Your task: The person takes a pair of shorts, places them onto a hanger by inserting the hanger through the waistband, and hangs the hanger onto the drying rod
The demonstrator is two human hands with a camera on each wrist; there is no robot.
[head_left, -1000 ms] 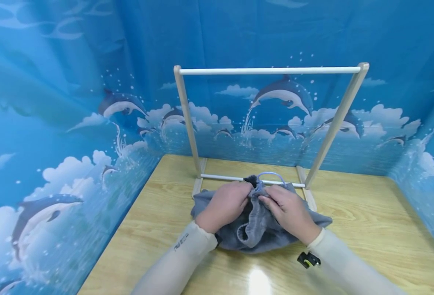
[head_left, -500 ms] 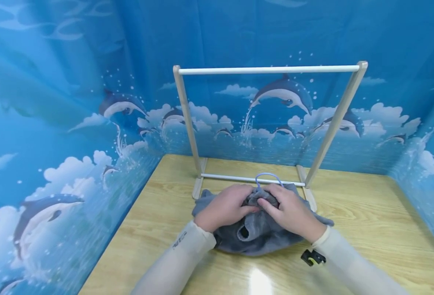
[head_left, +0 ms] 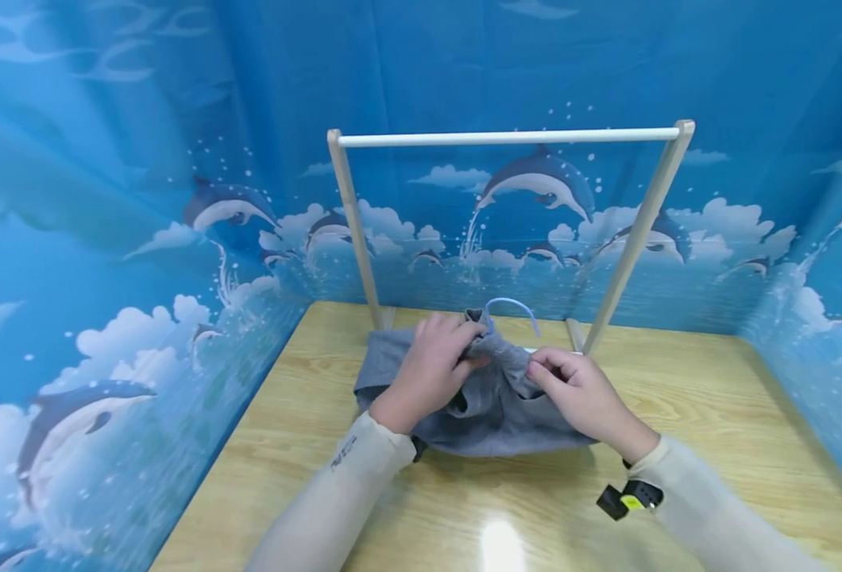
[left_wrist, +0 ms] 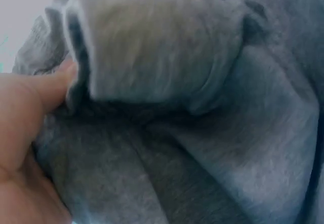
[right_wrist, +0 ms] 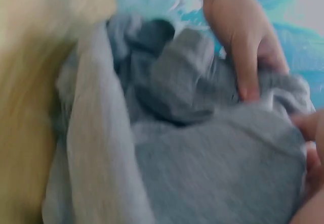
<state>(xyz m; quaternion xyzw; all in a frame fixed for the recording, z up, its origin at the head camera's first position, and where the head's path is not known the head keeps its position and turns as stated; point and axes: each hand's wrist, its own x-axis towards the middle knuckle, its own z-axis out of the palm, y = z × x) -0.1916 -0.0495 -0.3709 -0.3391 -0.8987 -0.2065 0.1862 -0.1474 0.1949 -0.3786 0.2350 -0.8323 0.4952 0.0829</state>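
Note:
A crumpled grey garment [head_left: 507, 425] lies bunched in front of the rack, its upper part gathered up between both hands. My left hand [head_left: 428, 365] grips the gathered cloth near its opening, thumb toward me. To its right, my right hand [head_left: 584, 391] pinches the garment's edge between thumb and fingers. A thin blue hanger hook [head_left: 510, 301] curves up out of the cloth; the rest of the hanger is hidden. The left wrist view shows a short cloth tube [left_wrist: 152, 47] beside the left thumb. Both hands hold the fabric in the right wrist view.
A rack with wooden posts [head_left: 641, 230] and a white top bar [head_left: 507, 138] stands just behind the garment. Its lower bar is mostly covered by cloth. Dolphin-printed blue curtains [head_left: 264, 79] enclose the wood-grain table [head_left: 707, 397] at the back and sides.
My hands, close together before, have spread apart, the right one moving rightward along the garment's edge. The gathered cloth and the hanger hook have shifted up and slightly left in view.

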